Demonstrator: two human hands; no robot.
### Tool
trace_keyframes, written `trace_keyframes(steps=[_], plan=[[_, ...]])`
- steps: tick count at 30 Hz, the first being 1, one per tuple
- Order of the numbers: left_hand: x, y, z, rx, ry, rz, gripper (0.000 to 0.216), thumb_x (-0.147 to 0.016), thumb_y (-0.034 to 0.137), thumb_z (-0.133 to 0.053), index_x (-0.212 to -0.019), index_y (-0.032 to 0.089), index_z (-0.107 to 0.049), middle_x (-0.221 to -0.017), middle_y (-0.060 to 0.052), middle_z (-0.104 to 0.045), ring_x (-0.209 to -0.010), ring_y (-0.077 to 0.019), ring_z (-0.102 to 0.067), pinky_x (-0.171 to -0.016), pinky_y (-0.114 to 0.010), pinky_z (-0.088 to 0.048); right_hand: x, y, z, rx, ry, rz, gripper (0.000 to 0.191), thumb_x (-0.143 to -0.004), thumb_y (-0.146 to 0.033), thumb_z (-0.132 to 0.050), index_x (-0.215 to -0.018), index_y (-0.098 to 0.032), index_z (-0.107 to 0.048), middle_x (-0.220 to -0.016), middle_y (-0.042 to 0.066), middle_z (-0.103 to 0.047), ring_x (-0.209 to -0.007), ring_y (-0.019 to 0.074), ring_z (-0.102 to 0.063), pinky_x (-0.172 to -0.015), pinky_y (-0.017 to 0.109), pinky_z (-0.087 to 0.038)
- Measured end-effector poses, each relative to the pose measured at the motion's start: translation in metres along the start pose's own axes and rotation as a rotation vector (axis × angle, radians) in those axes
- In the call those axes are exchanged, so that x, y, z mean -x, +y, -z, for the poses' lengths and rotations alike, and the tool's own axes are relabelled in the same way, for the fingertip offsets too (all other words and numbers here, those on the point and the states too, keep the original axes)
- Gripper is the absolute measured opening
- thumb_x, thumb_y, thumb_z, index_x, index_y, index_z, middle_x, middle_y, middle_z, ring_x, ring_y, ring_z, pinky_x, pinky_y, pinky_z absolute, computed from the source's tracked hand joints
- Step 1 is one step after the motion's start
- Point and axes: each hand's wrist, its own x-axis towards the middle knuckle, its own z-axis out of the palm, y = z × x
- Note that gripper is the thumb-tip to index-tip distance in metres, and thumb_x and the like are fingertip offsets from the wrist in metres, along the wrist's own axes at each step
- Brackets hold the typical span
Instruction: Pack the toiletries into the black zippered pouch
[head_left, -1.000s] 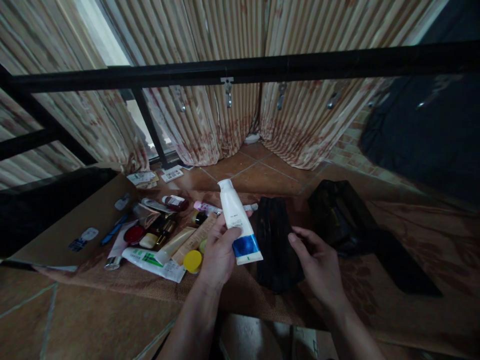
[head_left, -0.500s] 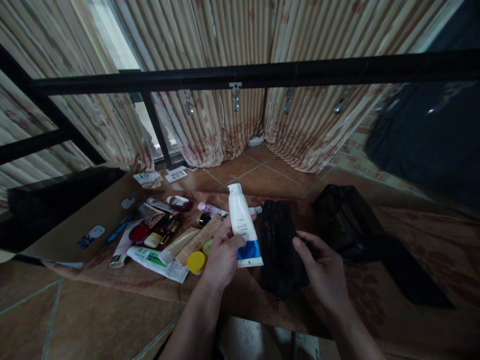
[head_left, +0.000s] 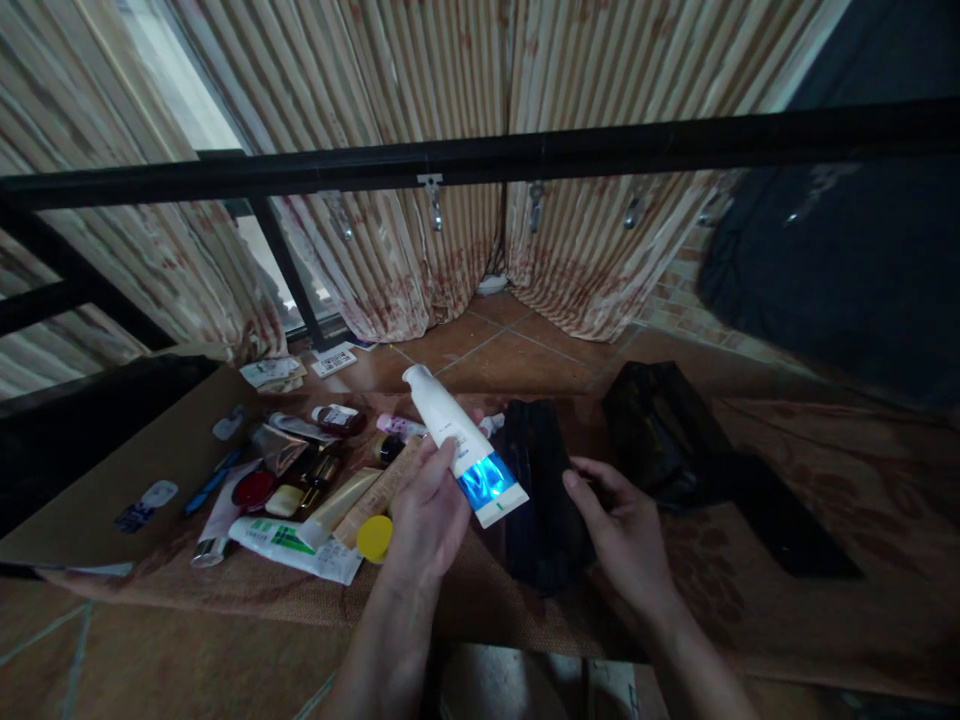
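My left hand (head_left: 426,515) is closed round a white tube with a blue band (head_left: 457,443), held above the mat with its cap tilted up and to the left. Just right of it a black pouch (head_left: 544,490) lies on the mat. My right hand (head_left: 622,535) rests on the pouch's right edge, fingers curled against it. Left of my hands lies a cluster of cosmetics: a white and green tube (head_left: 289,545), a beige tube (head_left: 341,500), a yellow cap (head_left: 374,537), a red round case (head_left: 252,489).
A brown woven mat (head_left: 750,590) covers the tiled floor. A second black bag (head_left: 660,430) lies to the right of the pouch. A cardboard sheet (head_left: 135,460) lies at the left. A black metal rail (head_left: 480,160) crosses overhead, with curtains (head_left: 420,240) behind.
My left hand has tipped the white tube, so the cap leans further left and the blue band catches light. The right hand stays on the pouch. The view has shifted slightly.
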Motion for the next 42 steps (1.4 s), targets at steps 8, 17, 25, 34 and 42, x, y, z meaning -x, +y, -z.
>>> trace_keyframes(steps=[8,17,25,34,42], plan=[[-0.005,-0.032,-0.016,-0.300,-0.139,-0.076,0.045,-0.079,0.019,-0.062,-0.123,0.024,-0.056,-0.123,-0.005,-0.064,-0.116,-0.0226,-0.058,-0.102,-0.037,-0.042,-0.001,0.003,0.000,-0.006,0.007,-0.007,0.043,-0.077,-0.051,-0.064,-0.105,-0.020,-0.068,-0.100,0.008,-0.073,-0.088,0.0234,-0.067,-0.075,0.035,-0.052],[-0.006,-0.035,-0.019,-0.599,-0.208,-0.158,0.053,-0.082,0.016,-0.057,-0.132,0.027,-0.045,-0.124,-0.003,-0.062,-0.112,-0.0193,-0.059,-0.100,-0.035,-0.044,-0.002,0.003,0.002,-0.030,0.003,0.023,0.042,-0.078,-0.050,-0.062,-0.106,-0.020,-0.068,-0.105,0.008,-0.072,-0.089,0.0228,-0.067,-0.076,0.035,-0.053],[0.001,-0.025,-0.024,-0.761,-0.360,-0.316,0.018,-0.082,0.020,-0.064,-0.099,0.023,-0.068,-0.118,-0.004,-0.065,-0.115,-0.0214,-0.056,-0.106,-0.038,-0.038,-0.003,0.004,0.001,-0.025,-0.001,0.053,0.039,-0.079,-0.048,-0.062,-0.104,-0.020,-0.068,-0.103,0.007,-0.071,-0.092,0.0217,-0.065,-0.084,0.036,-0.050],[0.000,-0.036,-0.013,-1.222,-0.363,-0.569,0.033,-0.081,0.024,-0.065,-0.113,0.033,-0.067,-0.119,-0.005,-0.061,-0.113,-0.0236,-0.053,-0.103,-0.041,-0.039,0.000,-0.009,0.006,-0.078,0.167,0.121,0.034,-0.081,-0.048,-0.060,-0.095,-0.019,-0.069,-0.096,0.006,-0.071,-0.088,0.0195,-0.063,-0.079,0.031,-0.050],[0.005,-0.032,-0.015,-1.499,-0.396,-0.650,0.050,-0.075,0.022,-0.067,-0.123,0.037,-0.061,-0.124,-0.006,-0.053,-0.109,-0.0273,-0.051,-0.093,-0.042,-0.042,0.019,-0.036,0.013,-0.180,-0.168,0.130,0.056,-0.079,-0.043,-0.061,-0.132,-0.027,-0.049,-0.089,0.002,-0.067,-0.069,0.0150,-0.061,-0.059,0.025,-0.051]])
